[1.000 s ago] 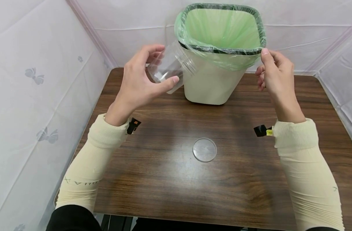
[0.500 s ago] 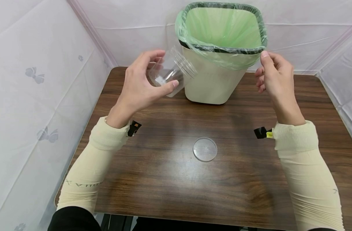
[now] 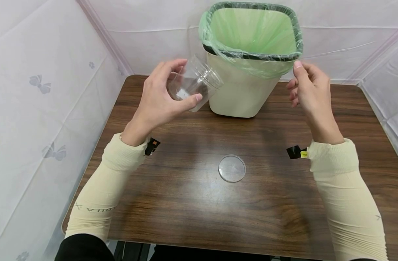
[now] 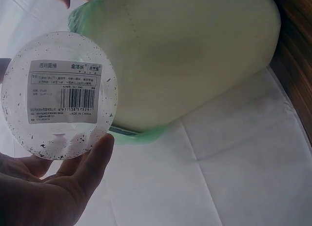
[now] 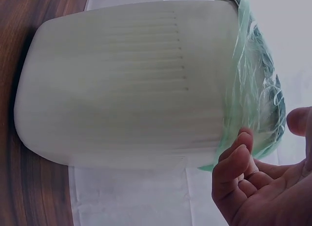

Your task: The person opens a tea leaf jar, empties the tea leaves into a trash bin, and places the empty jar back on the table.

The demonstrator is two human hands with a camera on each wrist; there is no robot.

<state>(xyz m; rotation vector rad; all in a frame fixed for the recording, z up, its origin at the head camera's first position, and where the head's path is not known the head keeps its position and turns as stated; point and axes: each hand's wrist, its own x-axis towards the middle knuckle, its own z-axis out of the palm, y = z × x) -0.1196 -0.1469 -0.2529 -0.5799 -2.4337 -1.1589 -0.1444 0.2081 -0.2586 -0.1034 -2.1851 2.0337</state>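
My left hand (image 3: 163, 96) grips a clear plastic jar (image 3: 195, 81), fingers behind it and thumb in front. The jar is tilted, its threaded mouth facing right beside the bin's wall. In the left wrist view, the jar's base (image 4: 58, 138) carries a white barcode label (image 4: 63, 92), and dark specks show around it. My right hand (image 3: 311, 85) hovers by the right front corner of the cream bin (image 3: 241, 90), fingers loosely curled. In the right wrist view its thumb stands apart from the fingers (image 5: 234, 172), with nothing held between. A green bag (image 3: 254, 30) lines the bin.
A round clear lid (image 3: 232, 168) lies flat on the brown wooden table (image 3: 173, 203), in front of the bin. White sheeting (image 3: 146, 21) rises behind the table and on both sides.
My left hand has lowered slightly with the jar, moving a little away from the bin's rim. The right hand has dropped slightly from the bag's edge. The lid has stayed put.
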